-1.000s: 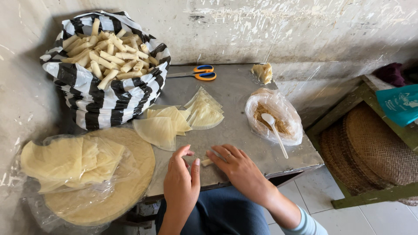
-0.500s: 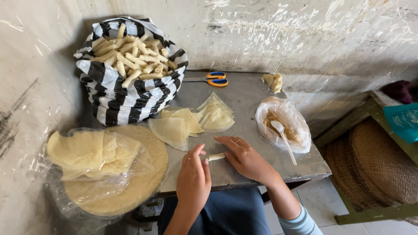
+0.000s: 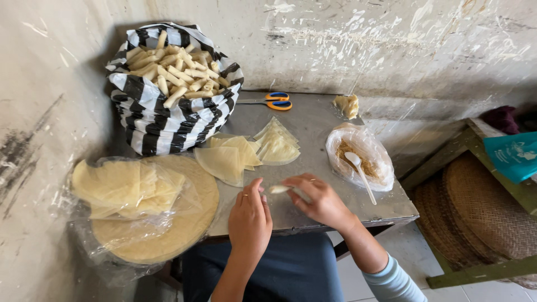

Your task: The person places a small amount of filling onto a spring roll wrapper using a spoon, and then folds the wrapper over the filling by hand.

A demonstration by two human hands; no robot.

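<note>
**Rolling a filled wrapper at the table edge**

Pinching a small pale roll (image 3: 278, 189) between both hands (image 3: 250, 218) (image 3: 320, 199) at the near edge of the table (image 3: 313, 120). Looks mid-roll; next likely calls for tightening, then reaching toward the triangular wrappers (image 3: 229, 159) and the filling bag (image 3: 361, 156).

**Counted around the grip**

Two hands, left hand (image 3: 249, 215) and right hand (image 3: 319, 198), pinch one small roll (image 3: 278, 189). Beyond it: one scissors (image 3: 274, 101), one striped bag (image 3: 162, 120). Rightward: one spoon (image 3: 361, 174).
</note>
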